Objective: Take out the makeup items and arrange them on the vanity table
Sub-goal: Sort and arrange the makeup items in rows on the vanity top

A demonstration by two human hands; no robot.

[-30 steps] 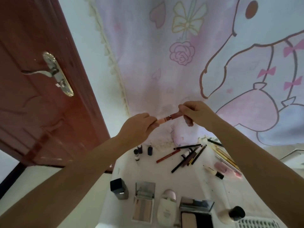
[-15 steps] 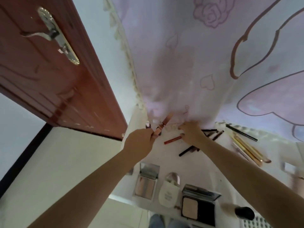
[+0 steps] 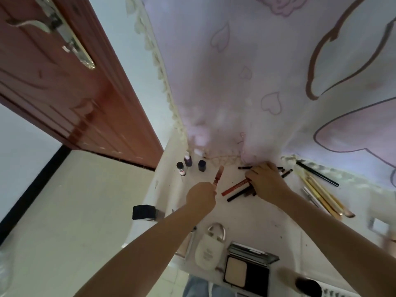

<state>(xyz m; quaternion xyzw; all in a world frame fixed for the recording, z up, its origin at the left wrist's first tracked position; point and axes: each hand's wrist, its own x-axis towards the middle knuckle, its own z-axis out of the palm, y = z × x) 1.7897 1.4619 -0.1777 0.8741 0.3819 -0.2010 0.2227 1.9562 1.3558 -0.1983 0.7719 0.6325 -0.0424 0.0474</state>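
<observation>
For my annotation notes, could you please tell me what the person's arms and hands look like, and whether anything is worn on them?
Both forearms are bare up to the frame edge: no sleeves show. The left hand and right hand wear no gloves, and no watch, bracelet or ring is visible. Fingernails are too blurred to judge.

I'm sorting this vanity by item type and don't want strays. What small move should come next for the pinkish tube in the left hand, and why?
Probably lower the pinkish tube and lay it beside the pencils on the vanity table. The left hand grips it in the air by its lower end, while the right hand rests on that pile of slim sticks, so the group looks like where it belongs.
</observation>
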